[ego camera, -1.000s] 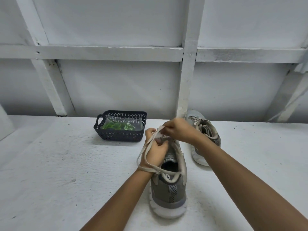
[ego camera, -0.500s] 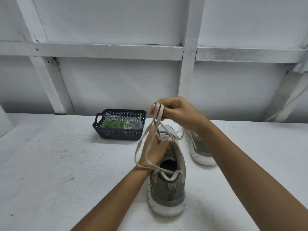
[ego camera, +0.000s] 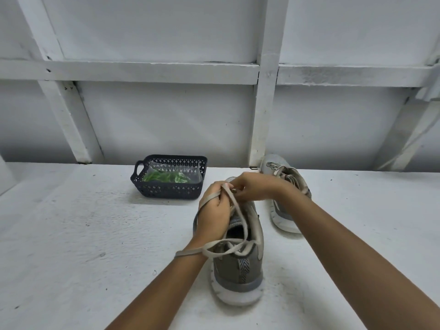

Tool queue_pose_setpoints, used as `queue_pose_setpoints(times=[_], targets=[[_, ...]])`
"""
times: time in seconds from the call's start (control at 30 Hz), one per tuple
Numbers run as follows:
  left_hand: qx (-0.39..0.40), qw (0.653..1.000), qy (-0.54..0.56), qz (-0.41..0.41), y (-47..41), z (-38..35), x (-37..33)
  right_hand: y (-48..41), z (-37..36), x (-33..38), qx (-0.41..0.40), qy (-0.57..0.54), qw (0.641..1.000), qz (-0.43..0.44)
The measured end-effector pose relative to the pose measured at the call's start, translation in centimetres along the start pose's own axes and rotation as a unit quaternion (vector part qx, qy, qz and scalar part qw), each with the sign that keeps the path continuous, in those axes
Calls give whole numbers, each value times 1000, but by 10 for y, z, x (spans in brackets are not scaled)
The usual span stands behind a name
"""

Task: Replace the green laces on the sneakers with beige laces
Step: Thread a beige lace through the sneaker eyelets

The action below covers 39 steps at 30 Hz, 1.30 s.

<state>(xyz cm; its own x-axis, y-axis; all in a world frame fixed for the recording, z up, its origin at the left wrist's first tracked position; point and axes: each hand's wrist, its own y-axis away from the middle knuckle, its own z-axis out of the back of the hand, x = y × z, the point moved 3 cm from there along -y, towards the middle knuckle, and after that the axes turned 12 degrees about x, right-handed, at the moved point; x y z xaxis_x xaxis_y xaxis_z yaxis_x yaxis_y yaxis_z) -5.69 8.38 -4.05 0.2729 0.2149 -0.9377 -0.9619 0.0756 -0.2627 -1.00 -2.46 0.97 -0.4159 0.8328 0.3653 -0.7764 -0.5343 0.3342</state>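
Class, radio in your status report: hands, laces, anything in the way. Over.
Left hand, right hand both pinching beige lace over near sneaker. Far sneaker laced beige. Green laces bagged in basket. Slack lace looped over left wrist.

No lettering, brand, number or sign can be read. The near sneaker bears only a chevron-patterned heel strip, without legible characters.
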Motion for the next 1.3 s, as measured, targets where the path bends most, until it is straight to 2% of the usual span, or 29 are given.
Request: queue_pose_setpoints(times=[0.13,0.2,0.23,0.33,0.4,0.53,0.63,0.77,0.87,1.0,1.13,1.3], targets=[[5,999,37,9,1,1,-2,-11,-3,-1,-82,6,997,0],[31,996,68,54,2,-1,-4,-9,5,-2,-127,-47,991,12],[41,994,55,88,2,-1,-4,-4,11,0,-149,-97,984,33],[63,981,-81,164,-3,-3,3,10,33,16,-200,-188,953,127],[70,973,-122,182,-5,-4,8,15,38,26,-197,-207,943,168],[102,965,-137,200,-9,-5,11,16,25,29,-176,-259,930,193],[113,960,-160,198,-9,-7,10,17,22,27,-178,-285,921,195],[94,971,-123,182,-11,1,11,23,18,20,-174,-315,919,161],[79,973,-162,142,-25,12,17,31,6,11,-189,-265,940,105],[137,951,-252,115,-50,13,22,46,-13,13,-223,-123,966,55],[181,933,-288,116,-69,11,30,52,-29,23,-222,-3,974,44],[181,908,-363,109,-79,5,34,53,-46,31,-222,59,973,20]])
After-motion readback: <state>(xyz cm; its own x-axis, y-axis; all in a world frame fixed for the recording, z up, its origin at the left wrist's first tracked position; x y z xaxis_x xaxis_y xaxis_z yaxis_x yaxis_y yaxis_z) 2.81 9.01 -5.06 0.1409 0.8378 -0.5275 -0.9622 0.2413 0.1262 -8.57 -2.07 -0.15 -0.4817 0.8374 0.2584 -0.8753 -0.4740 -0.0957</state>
